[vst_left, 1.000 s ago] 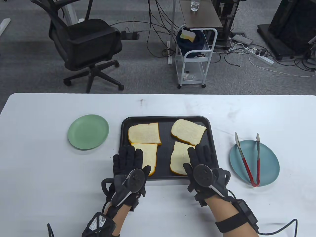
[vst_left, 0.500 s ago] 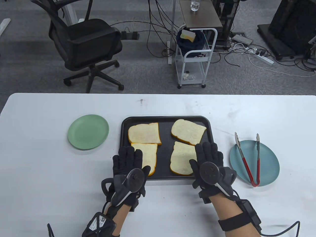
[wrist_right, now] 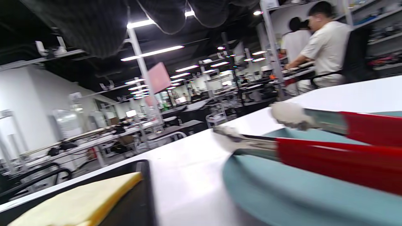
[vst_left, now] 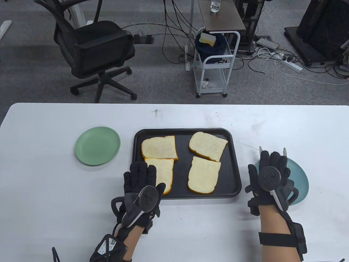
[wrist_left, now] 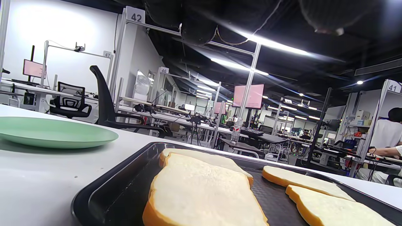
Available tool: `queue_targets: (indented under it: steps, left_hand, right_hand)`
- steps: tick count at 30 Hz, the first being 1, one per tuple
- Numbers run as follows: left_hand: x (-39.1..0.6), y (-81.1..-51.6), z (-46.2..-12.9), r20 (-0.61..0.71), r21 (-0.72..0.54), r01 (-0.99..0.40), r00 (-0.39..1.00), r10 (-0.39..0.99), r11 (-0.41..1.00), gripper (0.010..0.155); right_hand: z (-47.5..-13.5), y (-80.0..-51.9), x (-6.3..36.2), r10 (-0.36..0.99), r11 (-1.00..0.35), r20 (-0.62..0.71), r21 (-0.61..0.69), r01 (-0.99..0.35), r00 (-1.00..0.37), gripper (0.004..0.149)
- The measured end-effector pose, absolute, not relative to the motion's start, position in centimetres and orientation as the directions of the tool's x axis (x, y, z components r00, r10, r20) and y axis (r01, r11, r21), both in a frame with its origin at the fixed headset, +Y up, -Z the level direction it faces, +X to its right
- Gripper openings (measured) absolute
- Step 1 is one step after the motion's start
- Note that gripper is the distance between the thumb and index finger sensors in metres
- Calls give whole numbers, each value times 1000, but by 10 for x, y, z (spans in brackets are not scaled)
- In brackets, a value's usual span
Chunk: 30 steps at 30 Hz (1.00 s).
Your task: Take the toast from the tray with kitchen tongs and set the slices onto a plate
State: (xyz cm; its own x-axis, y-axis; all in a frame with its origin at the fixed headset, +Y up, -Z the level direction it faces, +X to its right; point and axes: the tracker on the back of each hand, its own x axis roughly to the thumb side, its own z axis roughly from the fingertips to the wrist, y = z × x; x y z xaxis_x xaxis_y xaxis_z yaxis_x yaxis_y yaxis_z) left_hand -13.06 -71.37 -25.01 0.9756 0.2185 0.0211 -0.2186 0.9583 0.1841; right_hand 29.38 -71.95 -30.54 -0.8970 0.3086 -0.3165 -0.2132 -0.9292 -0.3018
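- The tray (vst_left: 235, 163) is black, rectangular with rounded corners, and lies flat in the middle of the white table.
- Four toast slices (vst_left: 159, 147) lie flat in the tray, pale with yellow-orange crust, two at the far side and two at the near side.
- The tongs (wrist_right: 329, 150) have red handles and metal tips; they lie on the blue plate (vst_left: 298, 174), right of the tray, tips over its far rim.
- A green plate (vst_left: 97, 145) lies left of the tray.
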Motion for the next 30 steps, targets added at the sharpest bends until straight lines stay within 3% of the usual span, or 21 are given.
queue_targets:
  steps: [7,12,21,30]
  left_hand:
    - [-132,-714,-251,13,181,-224,974,225,958,70]
    - [-134,-714,-251,10,182,-226,974,228,957,70]
    - [-135,-714,-252,5,178,-224,974,227,958,70]
    - [-134,-714,-252,4,173,-221,975,223,960,71]
  right_hand:
    - [-308,-735,343,312,-949,-531,-211,-233,-788,83]
    - [-310,-750,364,305,-950,-608,-138,-280,-733,93]
    - [-317,-777,373,283,-943,-655,-55,-329,-701,94]
    - [-319,-785,367,298,-935,-637,-43,-353,-711,92]
